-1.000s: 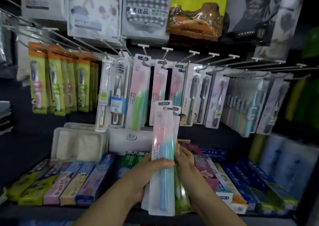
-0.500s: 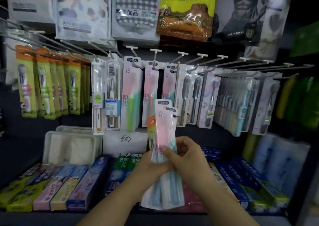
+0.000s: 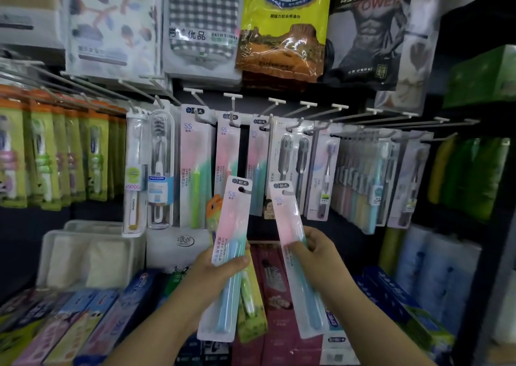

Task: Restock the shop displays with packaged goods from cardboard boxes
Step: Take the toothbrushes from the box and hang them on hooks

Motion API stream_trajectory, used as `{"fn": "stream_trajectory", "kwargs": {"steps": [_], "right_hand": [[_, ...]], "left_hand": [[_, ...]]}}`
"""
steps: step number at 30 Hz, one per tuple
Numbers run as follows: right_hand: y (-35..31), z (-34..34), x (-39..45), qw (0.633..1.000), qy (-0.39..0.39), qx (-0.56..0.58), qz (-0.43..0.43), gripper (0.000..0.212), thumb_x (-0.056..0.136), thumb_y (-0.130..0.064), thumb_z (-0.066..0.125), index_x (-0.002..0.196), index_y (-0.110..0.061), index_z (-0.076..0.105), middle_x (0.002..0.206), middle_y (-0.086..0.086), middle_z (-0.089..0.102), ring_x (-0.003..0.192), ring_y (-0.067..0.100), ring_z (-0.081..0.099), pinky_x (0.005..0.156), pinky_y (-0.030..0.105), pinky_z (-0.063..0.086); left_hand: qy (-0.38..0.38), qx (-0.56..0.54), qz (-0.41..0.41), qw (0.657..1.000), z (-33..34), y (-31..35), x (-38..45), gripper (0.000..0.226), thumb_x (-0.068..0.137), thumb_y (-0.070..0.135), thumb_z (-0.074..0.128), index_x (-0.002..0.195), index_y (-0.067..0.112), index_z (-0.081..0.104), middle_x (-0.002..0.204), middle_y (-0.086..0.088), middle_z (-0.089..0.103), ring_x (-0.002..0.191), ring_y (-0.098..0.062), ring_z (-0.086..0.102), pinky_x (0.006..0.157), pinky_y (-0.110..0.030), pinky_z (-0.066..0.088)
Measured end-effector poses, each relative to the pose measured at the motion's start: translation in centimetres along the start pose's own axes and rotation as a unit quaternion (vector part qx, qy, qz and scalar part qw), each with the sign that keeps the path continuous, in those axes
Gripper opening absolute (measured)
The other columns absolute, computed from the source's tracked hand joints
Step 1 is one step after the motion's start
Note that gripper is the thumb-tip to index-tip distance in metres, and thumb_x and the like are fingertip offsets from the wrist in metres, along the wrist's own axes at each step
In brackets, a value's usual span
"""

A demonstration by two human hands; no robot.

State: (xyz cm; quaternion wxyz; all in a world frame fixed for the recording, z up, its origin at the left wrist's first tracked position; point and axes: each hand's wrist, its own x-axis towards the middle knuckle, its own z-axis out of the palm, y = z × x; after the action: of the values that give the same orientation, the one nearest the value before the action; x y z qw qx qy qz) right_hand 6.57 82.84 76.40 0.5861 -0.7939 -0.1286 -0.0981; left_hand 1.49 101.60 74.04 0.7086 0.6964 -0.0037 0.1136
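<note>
At lower centre of the frame, the left hand (image 3: 212,270) grips a bundle of toothbrush packs (image 3: 229,256), thumb curled across the front pack. To its right, the right hand (image 3: 312,249) pinches a single toothbrush pack (image 3: 298,256), tilted, below the display hooks (image 3: 276,103).

We view through one wide-angle head camera, facing forward and slightly down, close to the pegboard hooks (image 3: 279,101) and shelf (image 3: 268,242).

Left hand (image 3: 215,270) and right hand (image 3: 315,247) raised, fingers curled.
</note>
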Motion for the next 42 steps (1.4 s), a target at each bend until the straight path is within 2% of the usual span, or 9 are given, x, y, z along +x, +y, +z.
{"fn": "stream_trajectory", "kwargs": {"steps": [7,11,18,25,28,32,35,40,42], "right_hand": [[-1.8,2.1,3.4,0.995,-0.024,-0.025,-0.097,0.033,0.094,-0.030,0.059,0.126,-0.031,0.053,0.109,-0.011,0.067,0.097,0.009,0.064,0.077,0.022,0.050],[-4.3,3.1,6.0,0.994,-0.014,0.000,-0.110,0.044,0.095,-0.032,0.056,0.137,-0.032,0.044,0.129,-0.002,0.059,0.116,0.021,0.057,0.094,0.037,0.050],[-6.7,4.5,9.5,0.993,0.013,-0.015,-0.113,0.057,0.094,-0.037,0.056,0.146,-0.025,0.036,0.145,0.005,0.046,0.130,0.024,0.047,0.106,0.044,0.041],[-7.0,6.0,10.8,0.992,0.046,-0.016,-0.113,0.056,0.097,-0.034,0.053,0.145,-0.013,0.034,0.148,0.011,0.040,0.132,0.027,0.042,0.103,0.035,0.037],[-7.2,6.3,11.2,0.992,0.065,-0.013,-0.109,0.054,0.097,-0.033,0.052,0.144,-0.012,0.034,0.145,0.011,0.043,0.125,0.026,0.047,0.090,0.028,0.037],[-7.2,6.2,12.1,0.991,0.089,0.014,-0.095,0.053,0.098,-0.031,0.052,0.143,-0.011,0.035,0.143,0.011,0.045,0.118,0.026,0.051,0.083,0.026,0.037],[-6.6,6.2,12.6,0.993,0.085,-0.004,-0.085,0.055,0.097,-0.034,0.052,0.144,-0.011,0.035,0.142,0.010,0.045,0.120,0.027,0.050,0.085,0.027,0.036],[-5.8,6.6,12.8,0.993,0.070,-0.055,-0.072,0.045,0.096,-0.037,0.053,0.128,-0.005,0.049,0.099,0.002,0.055,0.075,0.012,0.050,0.059,0.022,0.040],[-5.0,6.8,12.3,0.994,0.041,-0.089,-0.046,0.040,0.094,-0.031,0.057,0.124,-0.005,0.051,0.099,0.005,0.058,0.078,0.014,0.053,0.058,0.022,0.043]], "left_hand": [[0.022,-0.014,0.003,1.000,-2.0,-0.7,-0.6,0.022,0.083,0.019,0.070,0.101,0.031,0.065,0.089,0.015,0.074,0.092,-0.004,0.067,0.072,-0.018,0.047],[0.057,-0.016,0.000,0.998,-3.5,-0.4,-0.5,0.023,0.080,0.027,0.075,0.102,0.029,0.067,0.094,0.010,0.074,0.097,-0.010,0.066,0.084,-0.026,0.049],[0.075,-0.025,0.009,0.997,-3.5,0.6,-0.1,0.020,0.083,0.035,0.065,0.101,0.028,0.068,0.086,0.019,0.073,0.095,-0.006,0.065,0.088,-0.027,0.047],[0.079,-0.009,0.031,0.996,-3.9,0.3,0.2,0.016,0.085,0.036,0.062,0.100,0.032,0.066,0.083,0.028,0.070,0.086,0.011,0.060,0.074,-0.011,0.041],[0.065,-0.009,0.041,0.997,-3.9,0.2,0.3,0.012,0.087,0.029,0.062,0.098,0.031,0.066,0.081,0.031,0.070,0.077,0.018,0.061,0.075,-0.006,0.042],[0.066,-0.015,0.051,0.996,-4.1,0.2,0.5,0.011,0.088,0.025,0.062,0.097,0.031,0.065,0.076,0.031,0.069,0.074,0.016,0.061,0.081,-0.010,0.043],[0.068,-0.032,0.044,0.996,-4.3,0.1,0.7,0.015,0.087,0.027,0.063,0.101,0.030,0.065,0.077,0.030,0.069,0.083,0.012,0.057,0.069,-0.008,0.039],[0.064,-0.043,0.030,0.997,-4.3,0.2,0.4,0.024,0.082,0.036,0.065,0.105,0.030,0.067,0.086,0.024,0.072,0.093,0.004,0.061,0.079,-0.015,0.044],[0.066,-0.052,0.019,0.996,-4.3,0.3,0.3,0.021,0.083,0.035,0.065,0.103,0.029,0.068,0.087,0.019,0.073,0.089,0.002,0.065,0.073,-0.014,0.047]]}}
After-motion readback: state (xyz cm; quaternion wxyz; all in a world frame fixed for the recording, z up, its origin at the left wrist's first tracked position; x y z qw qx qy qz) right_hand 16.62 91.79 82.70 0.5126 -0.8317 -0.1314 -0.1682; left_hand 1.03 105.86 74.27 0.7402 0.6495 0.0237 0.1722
